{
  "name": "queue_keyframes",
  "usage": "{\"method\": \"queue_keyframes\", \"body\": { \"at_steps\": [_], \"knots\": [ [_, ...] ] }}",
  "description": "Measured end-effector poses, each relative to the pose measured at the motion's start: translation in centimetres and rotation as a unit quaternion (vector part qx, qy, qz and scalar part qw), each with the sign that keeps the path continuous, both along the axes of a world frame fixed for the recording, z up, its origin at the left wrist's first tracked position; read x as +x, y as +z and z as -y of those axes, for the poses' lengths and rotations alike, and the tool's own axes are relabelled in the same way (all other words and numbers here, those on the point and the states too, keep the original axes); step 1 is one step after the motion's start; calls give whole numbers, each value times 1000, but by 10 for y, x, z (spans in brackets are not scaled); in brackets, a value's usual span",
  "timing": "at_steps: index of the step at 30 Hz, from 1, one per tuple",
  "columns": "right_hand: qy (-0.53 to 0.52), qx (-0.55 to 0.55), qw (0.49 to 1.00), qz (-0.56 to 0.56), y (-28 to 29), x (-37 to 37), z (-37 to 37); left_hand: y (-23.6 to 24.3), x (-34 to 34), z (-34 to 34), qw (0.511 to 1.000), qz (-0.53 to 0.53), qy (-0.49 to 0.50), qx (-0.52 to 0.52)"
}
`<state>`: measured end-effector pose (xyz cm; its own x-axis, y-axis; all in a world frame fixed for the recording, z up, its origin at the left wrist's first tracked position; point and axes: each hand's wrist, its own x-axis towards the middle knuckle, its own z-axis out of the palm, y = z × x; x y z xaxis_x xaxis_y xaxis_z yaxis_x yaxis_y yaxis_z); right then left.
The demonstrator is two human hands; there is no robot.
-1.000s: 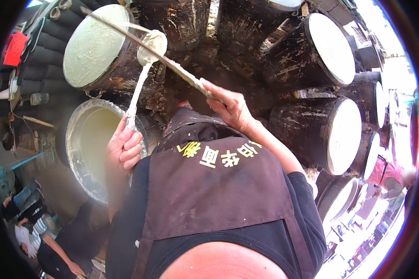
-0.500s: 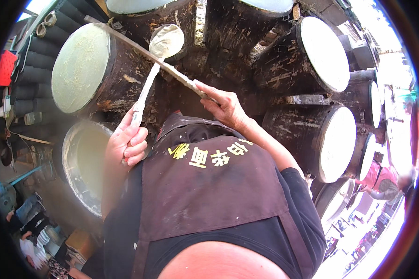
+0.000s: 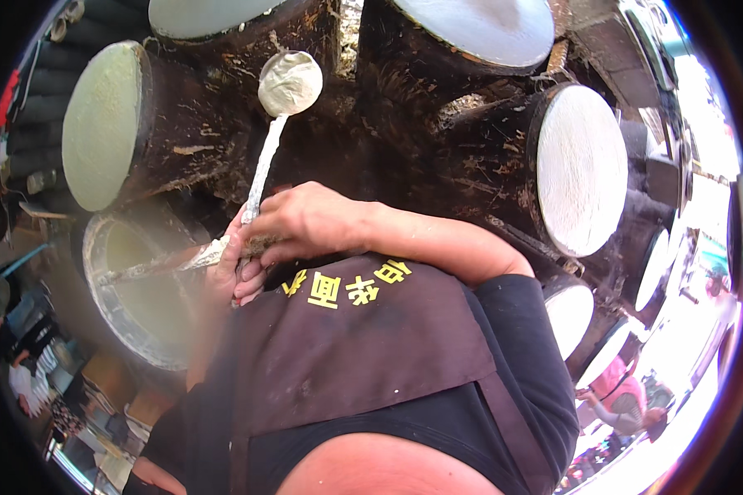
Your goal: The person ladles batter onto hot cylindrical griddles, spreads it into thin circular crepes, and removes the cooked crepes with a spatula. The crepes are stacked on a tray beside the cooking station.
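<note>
At the far left, a blackened drum [image 3: 173, 140] lies tilted with a pale, batter-coated flat face [image 3: 99, 124]. Below it sits a round metal basin [image 3: 140, 305] with a pale interior, partly blurred.

The left hand [image 3: 235, 276] is closed around a batter-crusted stick [image 3: 165, 264], which runs out leftward over the basin. The right hand [image 3: 305, 223] crosses in front of the chest and is closed around the handle of a ladle [image 3: 268, 157]. The ladle bowl [image 3: 290, 82] is raised in front of the dark gap between the drums and is coated in pale batter. Both hands touch each other just above the brown apron [image 3: 347, 355].

Hazards, as a judgement:
- Batter may drip from the raised ladle bowl onto the dark drum sides or the apron if the ladle tilts.
- The two handles cross where the hands meet; a slipping grip on the coated stick may drop it into the basin.
- If the drums are heated, a forearm close to them risks contact.

To the right, further drums present pale round faces: one at top centre [image 3: 479, 29], one larger at right [image 3: 582, 165], and smaller ones [image 3: 570, 318] receding toward the lower right. Their dark sides are crusted with dried residue.

The setting is bright at the right rim, apparently open to daylight. Another person [image 3: 623, 400] in pink is visible at lower right.
</note>
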<state>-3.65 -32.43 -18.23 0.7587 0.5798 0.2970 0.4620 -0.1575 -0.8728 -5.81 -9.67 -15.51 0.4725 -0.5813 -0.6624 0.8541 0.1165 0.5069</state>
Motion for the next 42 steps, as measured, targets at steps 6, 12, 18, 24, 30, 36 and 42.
{"method": "queue_keyframes", "body": {
  "at_steps": [6, 12, 18, 24, 30, 36, 42],
  "knots": [
    [-365, 236, 720, -541, -172, 8, 77, -43, -9, -10, 999, -9, 5, 34],
    [-495, 329, 523, -611, -378, 12, 138, -92, -25, -29, 997, -28, 57, 39],
    [-437, -279, 813, -265, -522, 34, 186, -134, -26, -47, 993, -76, 61, 60],
    [-432, -294, 727, -445, -471, 98, 174, -173, -24, -54, 990, -113, 64, 53],
    [-453, -394, 700, -387, -501, 106, 190, -187, -27, -57, 989, -126, 75, 35],
    [-474, -440, 702, -300, -539, 90, 203, -183, -18, -52, 990, -125, 59, 37],
    [-448, -483, 698, -280, -536, 93, 201, -191, -32, -58, 988, -134, 79, -5]
  ]
}}
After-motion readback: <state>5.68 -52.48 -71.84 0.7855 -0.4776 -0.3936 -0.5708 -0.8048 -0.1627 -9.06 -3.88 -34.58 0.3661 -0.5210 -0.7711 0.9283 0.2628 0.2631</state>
